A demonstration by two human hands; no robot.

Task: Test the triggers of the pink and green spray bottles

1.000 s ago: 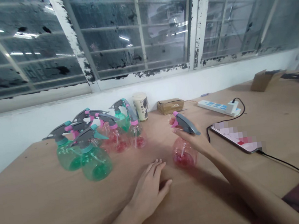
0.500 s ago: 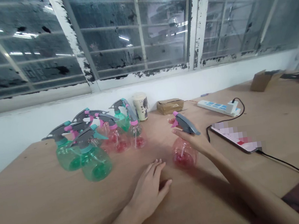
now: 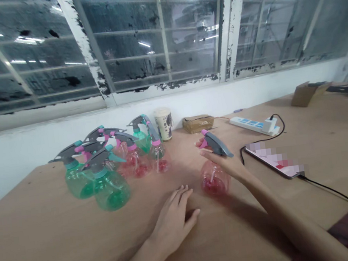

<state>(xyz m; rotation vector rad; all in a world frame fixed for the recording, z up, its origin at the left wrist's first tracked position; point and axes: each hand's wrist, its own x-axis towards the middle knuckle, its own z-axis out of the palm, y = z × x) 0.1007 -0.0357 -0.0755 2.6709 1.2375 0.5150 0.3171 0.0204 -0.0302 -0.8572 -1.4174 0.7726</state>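
right hand [image 3: 225,163] closed on grey spray head [image 3: 217,145], thumb and fingers round it, above pink bottle [image 3: 214,181] on tabletop [image 3: 47,241]; bottle neck hidden, seating unclear. left hand [image 3: 173,221] open, flat, empty, just near-left of bottle. green spray bottles [image 3: 110,193] clustered far left.

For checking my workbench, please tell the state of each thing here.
Right hand: pinching pink bottle's sprayer.
Pink bottle: upright, tube inside.
Left hand: flat on table, empty.
Green bottles: upright, sprayers on.
Phone: lying flat, cable connected.
Power strip: plug inserted.
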